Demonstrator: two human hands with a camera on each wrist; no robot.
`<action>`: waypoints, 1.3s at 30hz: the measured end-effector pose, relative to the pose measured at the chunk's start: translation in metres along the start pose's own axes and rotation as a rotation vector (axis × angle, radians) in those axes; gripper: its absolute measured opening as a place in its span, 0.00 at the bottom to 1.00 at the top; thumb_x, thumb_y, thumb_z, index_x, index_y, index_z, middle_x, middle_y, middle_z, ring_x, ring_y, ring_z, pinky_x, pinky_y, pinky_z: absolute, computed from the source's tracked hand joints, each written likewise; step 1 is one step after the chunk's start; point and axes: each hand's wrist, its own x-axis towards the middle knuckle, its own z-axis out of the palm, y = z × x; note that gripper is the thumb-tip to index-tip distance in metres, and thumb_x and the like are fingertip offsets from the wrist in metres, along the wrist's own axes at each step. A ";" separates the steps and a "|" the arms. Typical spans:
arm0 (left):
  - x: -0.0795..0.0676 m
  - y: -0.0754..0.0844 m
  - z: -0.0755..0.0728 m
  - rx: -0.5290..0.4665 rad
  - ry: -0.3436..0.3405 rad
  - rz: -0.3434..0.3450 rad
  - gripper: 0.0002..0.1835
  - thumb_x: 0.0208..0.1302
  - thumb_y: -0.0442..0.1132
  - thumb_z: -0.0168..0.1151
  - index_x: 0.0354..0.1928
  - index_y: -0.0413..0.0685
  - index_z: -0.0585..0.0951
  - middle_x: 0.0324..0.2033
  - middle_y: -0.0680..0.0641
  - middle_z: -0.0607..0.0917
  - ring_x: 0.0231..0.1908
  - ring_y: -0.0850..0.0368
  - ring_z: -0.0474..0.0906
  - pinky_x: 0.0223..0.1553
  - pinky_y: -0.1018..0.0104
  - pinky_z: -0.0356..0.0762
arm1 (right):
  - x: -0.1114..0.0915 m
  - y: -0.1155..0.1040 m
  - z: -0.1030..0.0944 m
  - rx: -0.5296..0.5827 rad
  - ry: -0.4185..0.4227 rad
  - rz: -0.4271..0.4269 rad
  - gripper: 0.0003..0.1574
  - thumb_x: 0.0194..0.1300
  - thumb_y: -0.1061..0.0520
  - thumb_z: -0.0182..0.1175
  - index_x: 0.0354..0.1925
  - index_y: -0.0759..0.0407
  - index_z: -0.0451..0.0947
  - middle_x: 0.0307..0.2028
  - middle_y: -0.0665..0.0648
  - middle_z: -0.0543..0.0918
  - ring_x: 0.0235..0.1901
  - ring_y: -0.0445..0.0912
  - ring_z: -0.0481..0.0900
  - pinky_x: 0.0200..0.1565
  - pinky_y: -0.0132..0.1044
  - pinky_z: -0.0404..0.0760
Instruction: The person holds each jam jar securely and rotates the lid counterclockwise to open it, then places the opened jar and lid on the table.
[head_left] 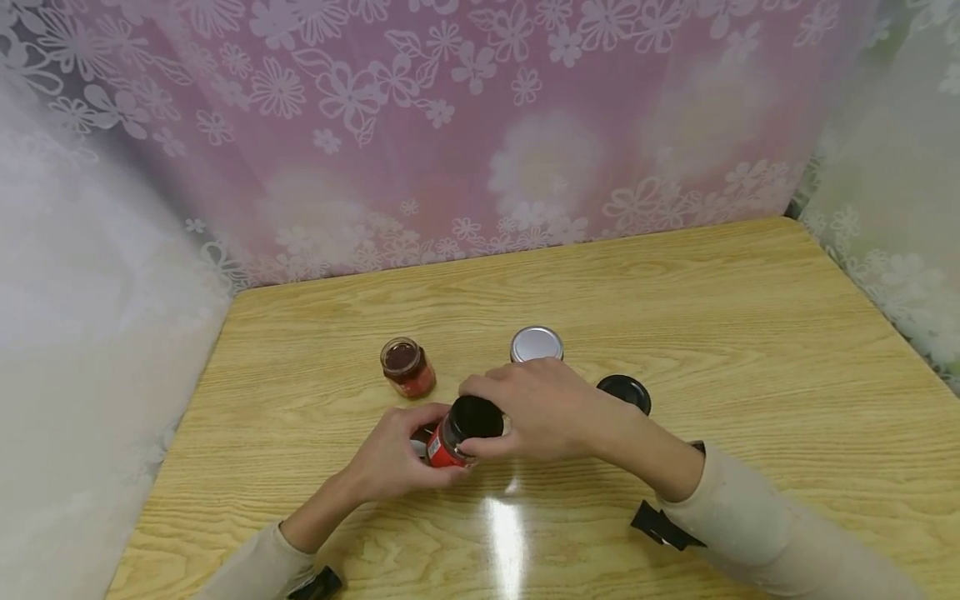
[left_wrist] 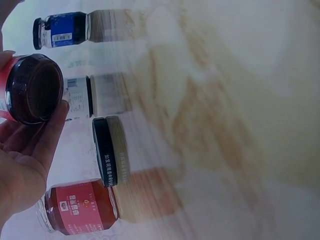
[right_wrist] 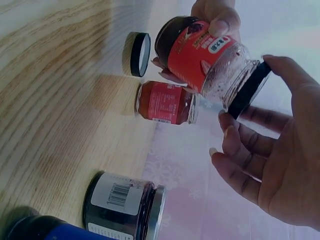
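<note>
My left hand [head_left: 393,454] holds a glass jar [right_wrist: 200,55] with a red label, fingers and thumb wrapped around its body. The jar is tilted and held above the table, with dark contents at its bottom. My right hand [head_left: 543,412] grips the black lid [right_wrist: 248,89] at the jar's mouth, thumb on one side and fingertips on the other. Below the hands, another black lid [left_wrist: 104,150] lies flat on the table. Beyond it stands a lidless jar [head_left: 411,375] with a pink-red label and reddish-brown contents.
A jar with a white label and silver lid [head_left: 536,343] stands behind my right hand. A blue-labelled jar [left_wrist: 62,30] with a black lid is partly hidden by my right forearm in the head view. A floral curtain [head_left: 525,167] hangs behind the wooden table [head_left: 712,300].
</note>
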 end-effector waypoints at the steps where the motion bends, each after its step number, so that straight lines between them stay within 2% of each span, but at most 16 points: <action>1: 0.000 0.000 0.000 -0.005 -0.005 -0.005 0.24 0.50 0.48 0.74 0.50 0.58 0.80 0.39 0.59 0.83 0.36 0.63 0.81 0.33 0.62 0.82 | 0.000 0.001 0.000 0.004 -0.004 -0.013 0.30 0.58 0.26 0.54 0.51 0.40 0.75 0.32 0.40 0.77 0.27 0.35 0.71 0.28 0.34 0.70; 7: -0.001 0.000 0.000 -0.028 -0.019 -0.020 0.25 0.49 0.45 0.75 0.52 0.57 0.79 0.40 0.58 0.83 0.37 0.62 0.81 0.34 0.62 0.82 | -0.001 0.002 0.001 0.007 -0.027 -0.050 0.32 0.59 0.27 0.54 0.55 0.39 0.74 0.35 0.40 0.76 0.32 0.35 0.72 0.33 0.34 0.72; 13: 0.001 0.032 -0.006 -0.015 -0.008 -0.021 0.23 0.47 0.36 0.74 0.48 0.46 0.81 0.36 0.55 0.84 0.33 0.63 0.81 0.32 0.61 0.82 | 0.000 0.001 0.000 -0.018 -0.017 0.024 0.47 0.56 0.16 0.41 0.60 0.42 0.71 0.38 0.41 0.79 0.28 0.37 0.73 0.30 0.34 0.71; 15: 0.002 0.038 -0.008 -0.008 -0.006 -0.009 0.21 0.47 0.35 0.73 0.47 0.44 0.81 0.35 0.55 0.84 0.32 0.64 0.81 0.31 0.62 0.82 | 0.001 0.000 0.000 -0.040 -0.008 0.045 0.51 0.55 0.14 0.36 0.60 0.43 0.71 0.39 0.42 0.80 0.27 0.38 0.73 0.30 0.34 0.71; 17: 0.002 0.031 -0.006 -0.015 -0.009 -0.008 0.22 0.47 0.36 0.74 0.47 0.47 0.81 0.35 0.55 0.84 0.32 0.64 0.81 0.31 0.62 0.82 | 0.001 -0.001 0.000 -0.058 0.002 0.054 0.50 0.55 0.14 0.35 0.58 0.44 0.73 0.38 0.42 0.81 0.26 0.38 0.73 0.28 0.33 0.71; 22: 0.002 0.007 -0.001 -0.015 -0.020 -0.027 0.24 0.48 0.41 0.75 0.50 0.55 0.80 0.38 0.57 0.84 0.35 0.63 0.82 0.32 0.62 0.82 | 0.003 -0.003 0.000 -0.056 -0.017 0.058 0.36 0.58 0.19 0.43 0.44 0.43 0.74 0.26 0.39 0.75 0.20 0.39 0.69 0.21 0.34 0.66; 25: 0.002 0.001 0.000 -0.007 -0.025 -0.023 0.24 0.49 0.45 0.75 0.51 0.58 0.80 0.40 0.59 0.84 0.36 0.63 0.81 0.32 0.63 0.82 | 0.004 -0.003 -0.001 -0.051 -0.029 0.049 0.30 0.59 0.22 0.48 0.39 0.43 0.73 0.23 0.39 0.71 0.19 0.38 0.68 0.19 0.35 0.65; 31: 0.002 -0.002 0.000 -0.008 -0.029 0.000 0.24 0.50 0.48 0.74 0.51 0.59 0.79 0.41 0.59 0.83 0.36 0.63 0.81 0.32 0.64 0.82 | 0.004 -0.003 -0.001 -0.025 -0.020 0.020 0.26 0.57 0.27 0.54 0.41 0.42 0.74 0.26 0.38 0.72 0.23 0.36 0.69 0.20 0.34 0.67; 39: -0.001 -0.001 0.000 -0.015 -0.030 -0.019 0.25 0.49 0.45 0.75 0.51 0.57 0.79 0.39 0.58 0.83 0.37 0.62 0.81 0.34 0.64 0.82 | 0.001 0.000 -0.001 -0.027 0.033 -0.073 0.26 0.56 0.30 0.57 0.47 0.41 0.75 0.31 0.40 0.75 0.25 0.35 0.69 0.24 0.32 0.68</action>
